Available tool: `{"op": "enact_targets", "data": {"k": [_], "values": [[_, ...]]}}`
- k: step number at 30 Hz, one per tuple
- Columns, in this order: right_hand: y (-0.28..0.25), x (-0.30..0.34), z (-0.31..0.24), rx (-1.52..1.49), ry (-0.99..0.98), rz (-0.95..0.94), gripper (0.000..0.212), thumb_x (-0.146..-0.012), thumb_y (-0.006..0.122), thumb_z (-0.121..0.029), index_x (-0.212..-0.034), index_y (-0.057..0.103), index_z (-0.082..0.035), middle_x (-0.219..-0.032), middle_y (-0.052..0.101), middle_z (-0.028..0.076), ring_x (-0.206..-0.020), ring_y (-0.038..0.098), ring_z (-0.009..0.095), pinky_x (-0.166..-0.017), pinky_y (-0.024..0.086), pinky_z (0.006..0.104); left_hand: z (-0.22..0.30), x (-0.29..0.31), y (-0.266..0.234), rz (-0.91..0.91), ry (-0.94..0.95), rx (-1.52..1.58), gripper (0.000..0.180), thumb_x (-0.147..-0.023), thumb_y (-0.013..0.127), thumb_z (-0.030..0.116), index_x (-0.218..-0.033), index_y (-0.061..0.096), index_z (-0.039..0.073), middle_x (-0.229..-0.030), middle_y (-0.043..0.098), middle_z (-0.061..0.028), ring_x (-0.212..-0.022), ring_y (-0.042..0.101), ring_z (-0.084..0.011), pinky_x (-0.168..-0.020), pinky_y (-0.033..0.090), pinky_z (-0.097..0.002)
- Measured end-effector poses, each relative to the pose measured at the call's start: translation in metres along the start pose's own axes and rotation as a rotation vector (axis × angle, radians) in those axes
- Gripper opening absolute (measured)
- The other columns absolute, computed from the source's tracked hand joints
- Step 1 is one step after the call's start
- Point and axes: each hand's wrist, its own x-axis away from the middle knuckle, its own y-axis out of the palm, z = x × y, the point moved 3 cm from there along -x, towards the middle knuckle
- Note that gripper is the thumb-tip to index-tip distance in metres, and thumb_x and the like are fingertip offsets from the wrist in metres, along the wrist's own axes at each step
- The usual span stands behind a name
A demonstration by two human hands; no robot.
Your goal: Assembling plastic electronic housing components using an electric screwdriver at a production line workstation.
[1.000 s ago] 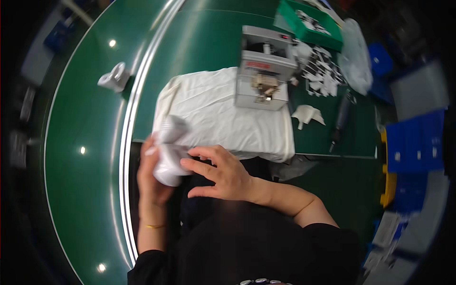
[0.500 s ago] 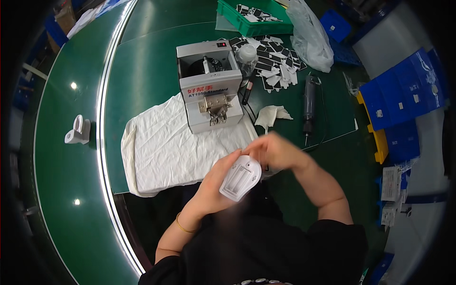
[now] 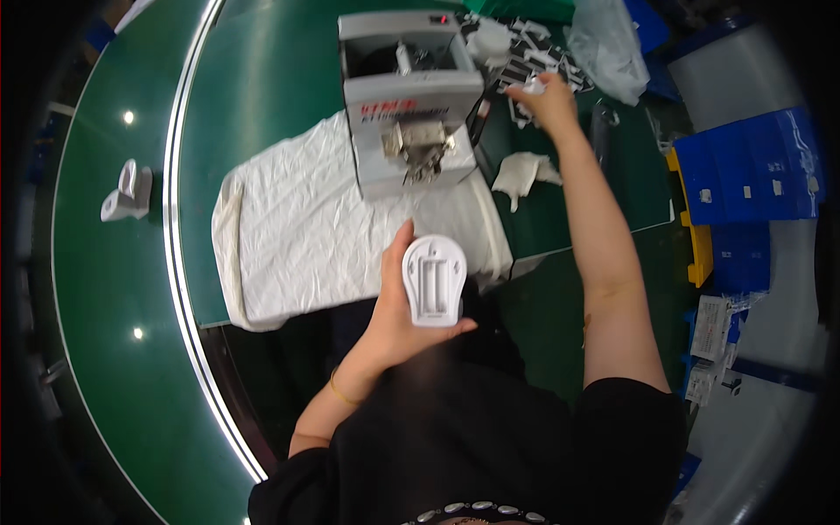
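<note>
A white plastic housing with a rounded top and an empty oblong recess rests in my left hand. My fingers and thumb support it from behind and from its sides, the recess side facing up. Far to the right, my right hand is stretched out over a spread of black and white flat pieces. Its thumb and fingers stand apart around a white piece; blur hides whether they touch it.
A grey bench machine stands on a white cloth. Beside it are a crumpled cloth scrap and a dark cylindrical tool. A clear plastic bag lies behind. Another white housing stands at the left. Blue bins line the right.
My right hand has left the housing and reached forward to the flat pieces. My left hand still holds the housing, now turned more upright. The view has shifted.
</note>
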Motion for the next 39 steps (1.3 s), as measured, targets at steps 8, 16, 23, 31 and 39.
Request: {"op": "enact_targets", "data": {"k": [8, 16, 23, 31, 39], "values": [[-0.017, 0.016, 0.031, -0.869, 0.008, -0.007, 0.029, -0.088, 0.075, -0.014, -0.113, 0.065, -0.003, -0.094, 0.065, 0.003, -0.071, 0.059, 0.009, -0.06, 0.046, 0.0221, 0.006, 0.001, -0.003, 0.079, 0.22, -0.232, 0.112, -0.058, 0.098, 0.025, -0.146, 0.032, 0.001, -0.142, 0.042, -0.016, -0.129, 0.047, -0.0298, -0.109, 0.039, -0.0405], [-0.11, 0.19, -0.075, -0.915, -0.263, -0.259, 0.036, -0.092, 0.069, -0.005, -0.126, 0.059, 0.0, -0.095, 0.066, 0.004, -0.09, 0.061, 0.007, -0.075, 0.049, 0.0207, -0.003, 0.014, 0.001, 0.267, 0.357, -0.451, 0.118, -0.054, 0.098, 0.028, -0.147, 0.031, -0.005, -0.138, 0.052, -0.0223, -0.126, 0.054, -0.0388, -0.106, 0.044, -0.0438], [-0.075, 0.264, -0.098, -0.871, -0.275, -0.762, 0.026, -0.082, 0.077, 0.004, -0.108, 0.071, 0.0, -0.097, 0.071, 0.003, -0.079, 0.062, 0.006, -0.068, 0.049, 0.0202, 0.001, 0.011, 0.004, 0.328, 0.349, -0.459, 0.12, -0.055, 0.096, 0.022, -0.15, 0.028, -0.003, -0.125, 0.062, -0.0164, -0.107, 0.064, -0.0348, -0.089, 0.052, -0.0415], [-0.068, 0.272, -0.094, -1.022, -0.133, -0.798, 0.026, -0.087, 0.073, 0.003, -0.112, 0.07, 0.002, -0.1, 0.073, 0.007, -0.089, 0.068, 0.01, -0.078, 0.055, 0.0224, 0.0, 0.016, 0.004, 0.343, 0.379, -0.51, 0.117, -0.053, 0.096, 0.023, -0.148, 0.033, -0.003, -0.126, 0.062, -0.0163, -0.108, 0.064, -0.0336, -0.089, 0.054, -0.0393], [-0.064, 0.282, -0.088, -1.054, -0.06, -0.796, 0.031, -0.087, 0.073, 0.001, -0.117, 0.069, 0.0, -0.097, 0.073, 0.006, -0.089, 0.068, 0.011, -0.08, 0.054, 0.023, 0.0, 0.021, 0.003, 0.351, 0.386, -0.502, 0.117, -0.053, 0.097, 0.023, -0.148, 0.034, -0.003, -0.126, 0.062, -0.0164, -0.108, 0.064, -0.0339, -0.089, 0.054, -0.0395]]}}
